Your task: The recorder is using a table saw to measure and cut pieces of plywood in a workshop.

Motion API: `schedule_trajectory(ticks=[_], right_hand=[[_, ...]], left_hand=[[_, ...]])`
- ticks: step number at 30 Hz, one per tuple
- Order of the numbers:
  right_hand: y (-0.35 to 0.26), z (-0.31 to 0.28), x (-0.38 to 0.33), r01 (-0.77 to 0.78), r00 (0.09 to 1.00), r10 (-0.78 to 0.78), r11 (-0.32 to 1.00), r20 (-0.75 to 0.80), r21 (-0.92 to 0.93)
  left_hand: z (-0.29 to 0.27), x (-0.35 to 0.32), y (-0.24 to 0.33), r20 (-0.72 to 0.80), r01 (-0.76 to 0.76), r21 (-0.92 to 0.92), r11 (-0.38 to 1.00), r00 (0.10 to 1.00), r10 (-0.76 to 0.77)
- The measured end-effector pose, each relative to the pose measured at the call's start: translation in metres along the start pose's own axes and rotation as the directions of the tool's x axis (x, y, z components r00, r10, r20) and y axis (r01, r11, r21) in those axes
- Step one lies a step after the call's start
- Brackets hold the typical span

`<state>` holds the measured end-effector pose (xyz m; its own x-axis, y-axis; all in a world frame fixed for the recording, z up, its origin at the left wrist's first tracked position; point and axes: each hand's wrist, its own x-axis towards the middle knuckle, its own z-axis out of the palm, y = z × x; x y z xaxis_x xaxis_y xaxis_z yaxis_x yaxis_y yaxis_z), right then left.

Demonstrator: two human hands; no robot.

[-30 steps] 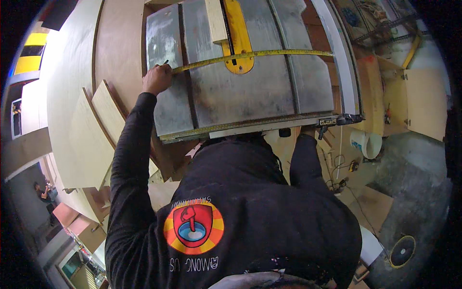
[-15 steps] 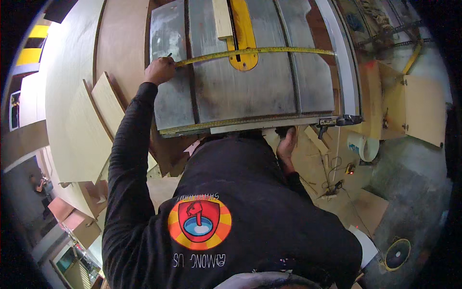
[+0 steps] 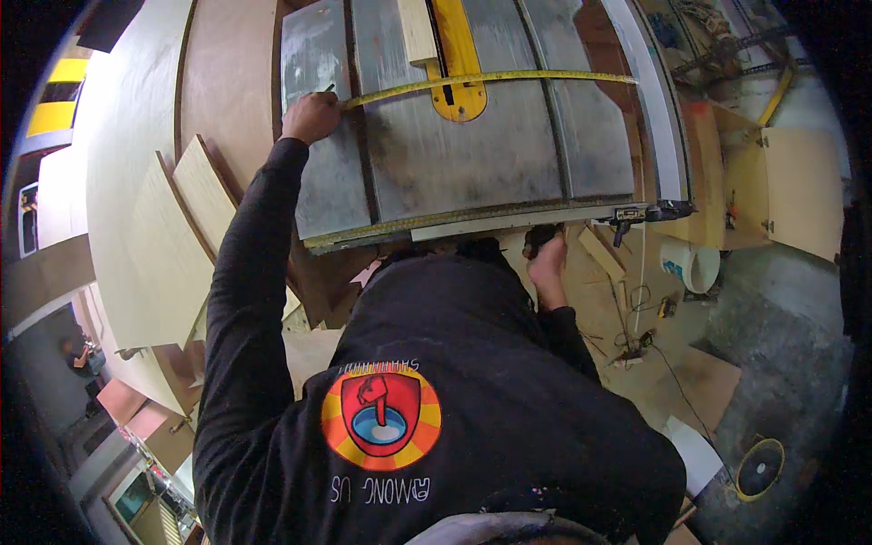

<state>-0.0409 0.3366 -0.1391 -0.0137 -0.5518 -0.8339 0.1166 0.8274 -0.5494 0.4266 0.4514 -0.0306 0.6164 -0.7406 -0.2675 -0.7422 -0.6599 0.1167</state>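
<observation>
The left hand (image 3: 311, 116) is closed on the end of a yellow tape (image 3: 481, 79), pinning it near the left edge of the saw table (image 3: 509, 163); the tape runs across the table, over the yellow blade guard (image 3: 457, 64), to the fence (image 3: 649, 118) at the right edge. The right hand (image 3: 548, 263) is curled around a dark knob (image 3: 538, 238) just under the table's front edge. This looks like the measuring step of setting the fence; the next move would call for reading the tape while holding its end firmly in place.

Tape measure (image 3: 490, 80): yellow, you hold it stretched flat across the saw table.
Knob (image 3: 540, 240): dark, under the table's front edge.
</observation>
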Motion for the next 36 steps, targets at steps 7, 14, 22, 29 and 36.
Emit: schedule_trajectory(ticks=[7,14,22,29,36], right_hand=[[0.047,-0.022,0.05,0.552,0.802,-0.596,0.714,0.04,-0.431],[0.046,-0.03,0.055,0.501,0.855,-0.51,0.765,0.095,-0.404],[0.047,-0.04,0.072,0.557,0.823,-0.558,0.758,0.105,-0.34],[0.051,-0.029,0.062,0.514,0.801,-0.598,0.661,0.03,-0.547],[0.032,-0.025,0.033,0.614,0.747,-0.634,0.545,0.198,-0.571]], left_hand=[[-0.01,-0.003,0.015,-0.018,0.032,0.029,0.999,0.999,-0.032],[0.001,0.0,0.005,-0.107,-0.035,0.011,0.999,0.994,0.036],[0.002,0.002,0.004,-0.114,-0.066,0.029,0.997,0.991,0.069],[0.003,0.003,0.002,-0.139,-0.067,0.039,0.997,0.988,0.072],[-0.001,0.003,0.007,-0.038,-0.017,0.054,0.998,0.999,0.019]])
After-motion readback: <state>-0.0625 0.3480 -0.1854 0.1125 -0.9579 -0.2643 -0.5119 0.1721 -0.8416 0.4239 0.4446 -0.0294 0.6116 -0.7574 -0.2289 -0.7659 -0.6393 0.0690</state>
